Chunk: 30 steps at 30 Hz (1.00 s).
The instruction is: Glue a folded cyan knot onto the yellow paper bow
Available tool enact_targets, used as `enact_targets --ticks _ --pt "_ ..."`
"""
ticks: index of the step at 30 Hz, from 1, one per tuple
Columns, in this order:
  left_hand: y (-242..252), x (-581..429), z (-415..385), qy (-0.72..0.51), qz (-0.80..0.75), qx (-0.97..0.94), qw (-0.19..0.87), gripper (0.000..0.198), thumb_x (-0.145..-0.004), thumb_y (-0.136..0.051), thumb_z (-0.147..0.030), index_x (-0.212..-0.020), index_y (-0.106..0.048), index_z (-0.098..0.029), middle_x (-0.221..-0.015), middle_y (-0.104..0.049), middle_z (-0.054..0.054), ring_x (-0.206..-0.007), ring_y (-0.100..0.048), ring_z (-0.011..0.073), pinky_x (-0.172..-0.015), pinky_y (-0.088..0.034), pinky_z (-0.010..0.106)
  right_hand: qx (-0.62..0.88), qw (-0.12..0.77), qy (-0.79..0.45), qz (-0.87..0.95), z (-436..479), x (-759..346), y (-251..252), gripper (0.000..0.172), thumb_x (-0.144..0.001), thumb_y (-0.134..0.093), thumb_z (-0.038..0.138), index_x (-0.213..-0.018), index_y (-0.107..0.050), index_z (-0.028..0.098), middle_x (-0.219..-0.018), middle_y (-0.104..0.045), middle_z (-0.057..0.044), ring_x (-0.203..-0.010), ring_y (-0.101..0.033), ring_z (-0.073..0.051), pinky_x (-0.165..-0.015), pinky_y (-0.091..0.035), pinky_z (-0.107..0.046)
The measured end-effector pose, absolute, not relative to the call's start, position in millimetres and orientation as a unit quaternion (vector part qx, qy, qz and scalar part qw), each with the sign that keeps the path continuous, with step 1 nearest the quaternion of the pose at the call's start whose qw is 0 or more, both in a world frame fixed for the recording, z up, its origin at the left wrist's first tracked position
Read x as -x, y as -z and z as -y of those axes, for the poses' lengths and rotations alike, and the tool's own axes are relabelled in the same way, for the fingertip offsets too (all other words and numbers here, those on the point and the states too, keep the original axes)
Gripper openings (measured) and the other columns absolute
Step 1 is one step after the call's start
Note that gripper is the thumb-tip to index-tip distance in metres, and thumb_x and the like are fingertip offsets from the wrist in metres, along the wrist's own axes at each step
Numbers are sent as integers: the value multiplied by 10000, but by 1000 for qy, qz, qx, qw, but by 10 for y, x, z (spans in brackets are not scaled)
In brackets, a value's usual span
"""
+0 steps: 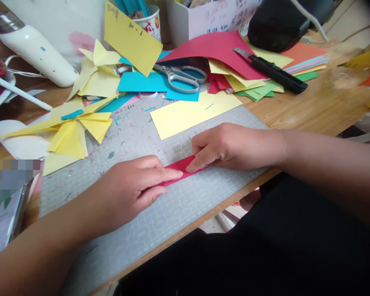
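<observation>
A narrow strip of red paper lies slantwise on a grey cutting mat. My left hand grips its left end, index finger stretched along the top and thumb at the near edge. On the right part of the strip, my right hand is closed, fingers curled under and thumb pressed onto the paper. The strip's two ends are hidden by my hands. Just beyond lies a pale yellow paper rectangle.
Scissors rest on blue paper behind the mat. A black utility knife, blade showing, lies on coloured sheets beside a large red sheet. Folded yellow paper shapes and a white bottle are at left.
</observation>
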<state>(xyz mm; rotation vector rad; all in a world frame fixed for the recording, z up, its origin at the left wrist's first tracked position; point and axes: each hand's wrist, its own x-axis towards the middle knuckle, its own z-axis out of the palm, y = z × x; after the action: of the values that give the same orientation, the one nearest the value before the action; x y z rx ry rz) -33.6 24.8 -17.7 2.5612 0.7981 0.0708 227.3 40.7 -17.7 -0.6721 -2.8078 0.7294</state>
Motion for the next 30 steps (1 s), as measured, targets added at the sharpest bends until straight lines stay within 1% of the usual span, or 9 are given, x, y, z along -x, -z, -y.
enact_targets --ticks 4,7,9,11,15,19,22,25,30 --pt "170 342 -218 -19 -274 -934 227 331 -933 -446 -198 -1212 -591 -301 -920 -580 -7 -768 -572 108 -667 -446 208 230 60 -242 941 -419 -2252 157 283 -876 -557 87 -1036 -732 243 -807 -611 -3 -689 -539 -80 -586 -335 -202" --pt "167 317 -182 12 -308 -923 231 279 -954 -409 -308 -1079 -650 -246 -815 -554 -2 -640 -532 108 -574 -415 218 213 56 -241 945 -439 -2252 156 282 -889 -538 94 -1025 -730 251 -799 -606 2 -682 -533 -81 -587 -330 -206" --pt "164 296 -164 39 -333 -914 231 328 -960 -382 -381 -957 -663 -212 -736 -521 -6 -573 -494 104 -527 -385 221 202 54 -236 949 -449 -2256 164 273 -890 -541 108 -1029 -726 250 -795 -597 2 -678 -532 -85 -579 -326 -210" --pt "161 287 -158 49 -320 -922 211 361 -970 -349 -402 -927 -654 -215 -716 -502 -7 -560 -472 108 -515 -362 227 203 46 -225 952 -450 -2262 179 266 -891 -546 122 -1046 -721 248 -805 -589 -3 -688 -533 -92 -572 -322 -215" --pt "165 333 -178 38 -263 -955 130 331 -982 -324 -354 -1055 -637 -272 -749 -496 3 -579 -433 127 -518 -322 244 211 41 -169 962 -426 -2290 227 283 -910 -527 167 -1094 -701 293 -818 -566 -7 -706 -519 -115 -561 -304 -232" --pt "159 411 -234 41 -224 -968 105 375 -972 -299 -287 -1252 -547 -318 -736 -480 13 -605 -420 160 -539 -308 273 202 62 -123 970 -399 -2335 280 315 -962 -438 220 -1154 -661 331 -803 -535 -16 -727 -491 -140 -567 -291 -253" --pt "131 426 -267 56 -212 -969 112 384 -954 -336 -251 -1276 -522 -347 -741 -470 12 -650 -431 179 -589 -321 301 197 76 -104 972 -387 -2353 315 325 -981 -399 218 -1160 -650 322 -790 -527 -22 -725 -451 -148 -601 -302 -271" --pt "113 418 -254 62 -218 -967 114 391 -955 -360 -212 -1283 -511 -362 -767 -475 6 -693 -435 181 -647 -328 322 196 97 -99 971 -386 -2353 360 305 -974 -425 208 -1137 -663 307 -751 -519 -18 -705 -409 -147 -648 -312 -285" --pt "159 486 -123 21 -248 -964 88 447 -965 -337 -168 -1340 -462 -378 -809 -496 14 -754 -413 190 -689 -315 326 196 142 -116 963 -396 -2351 424 281 -949 -480 210 -1104 -683 328 -730 -516 -13 -692 -396 -145 -684 -311 -298"
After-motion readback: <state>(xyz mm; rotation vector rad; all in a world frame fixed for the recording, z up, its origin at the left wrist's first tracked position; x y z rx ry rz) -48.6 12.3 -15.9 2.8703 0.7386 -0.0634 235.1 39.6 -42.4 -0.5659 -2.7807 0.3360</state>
